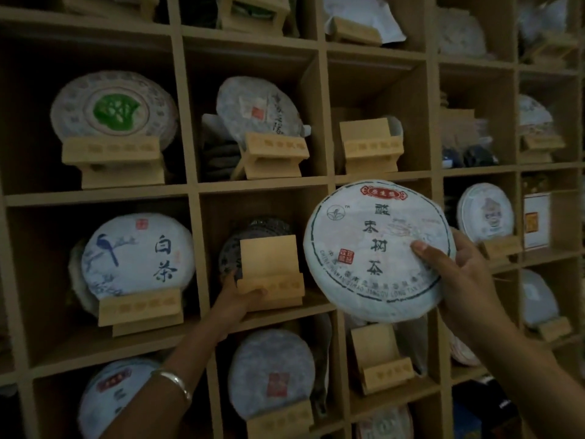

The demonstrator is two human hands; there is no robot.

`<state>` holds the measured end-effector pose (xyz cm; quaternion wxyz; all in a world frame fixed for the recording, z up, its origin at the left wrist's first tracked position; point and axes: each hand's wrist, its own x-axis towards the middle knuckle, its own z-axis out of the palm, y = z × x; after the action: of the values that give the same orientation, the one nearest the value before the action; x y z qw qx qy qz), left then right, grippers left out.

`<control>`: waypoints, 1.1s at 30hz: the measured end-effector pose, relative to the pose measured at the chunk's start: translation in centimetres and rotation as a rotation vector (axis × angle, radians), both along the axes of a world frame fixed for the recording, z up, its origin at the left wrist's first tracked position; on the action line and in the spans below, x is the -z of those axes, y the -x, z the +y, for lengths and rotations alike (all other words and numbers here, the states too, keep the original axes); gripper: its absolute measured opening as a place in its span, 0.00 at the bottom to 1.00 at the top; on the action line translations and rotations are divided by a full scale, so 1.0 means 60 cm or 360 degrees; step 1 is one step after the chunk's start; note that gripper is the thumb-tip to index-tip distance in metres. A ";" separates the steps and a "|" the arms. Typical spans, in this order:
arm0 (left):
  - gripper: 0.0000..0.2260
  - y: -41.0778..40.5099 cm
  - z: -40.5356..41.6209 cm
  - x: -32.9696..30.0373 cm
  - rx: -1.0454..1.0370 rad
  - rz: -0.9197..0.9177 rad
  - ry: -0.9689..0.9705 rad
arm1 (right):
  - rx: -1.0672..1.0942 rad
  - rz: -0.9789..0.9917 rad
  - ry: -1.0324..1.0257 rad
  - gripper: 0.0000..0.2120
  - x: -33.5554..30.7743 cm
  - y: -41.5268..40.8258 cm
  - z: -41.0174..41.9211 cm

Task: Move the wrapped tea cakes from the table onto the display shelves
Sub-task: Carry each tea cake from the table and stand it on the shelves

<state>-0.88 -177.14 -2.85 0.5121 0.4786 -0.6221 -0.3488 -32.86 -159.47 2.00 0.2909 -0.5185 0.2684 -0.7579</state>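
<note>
My right hand (456,277) holds a round white wrapped tea cake (373,248) with black characters and a red label, upright in front of the wooden display shelves (193,188). My left hand (235,299), with a silver bangle on the wrist, grips the lower left corner of a bare wooden stand (270,274) in the middle cubby. Dark tea cakes (253,229) lean behind that stand.
Neighbouring cubbies hold cakes on stands: a green-printed one (114,106), a bird-painted one (136,251), one below (272,372). Bare stands sit at the upper right (370,144) and lower right (383,359). A white box (536,220) stands at the far right.
</note>
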 end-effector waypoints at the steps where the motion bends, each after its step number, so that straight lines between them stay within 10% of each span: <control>1: 0.44 -0.001 -0.008 0.003 -0.0010 0.0026 0.0002 | 0.0010 0.0026 -0.0003 0.31 -0.001 0.000 -0.009; 19: 0.26 0.068 0.120 -0.099 0.0459 0.0090 0.0029 | -0.0156 0.0113 0.0249 0.25 -0.076 0.030 -0.097; 33: 0.37 0.141 0.200 -0.107 0.0729 0.0131 -0.0030 | -0.0114 0.0272 0.0342 0.32 -0.096 0.039 -0.063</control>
<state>-9.34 -165.13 3.58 0.4401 0.3151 -0.6898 -0.4808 -35.21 -163.23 7.73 0.2366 -0.6187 0.1907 -0.7245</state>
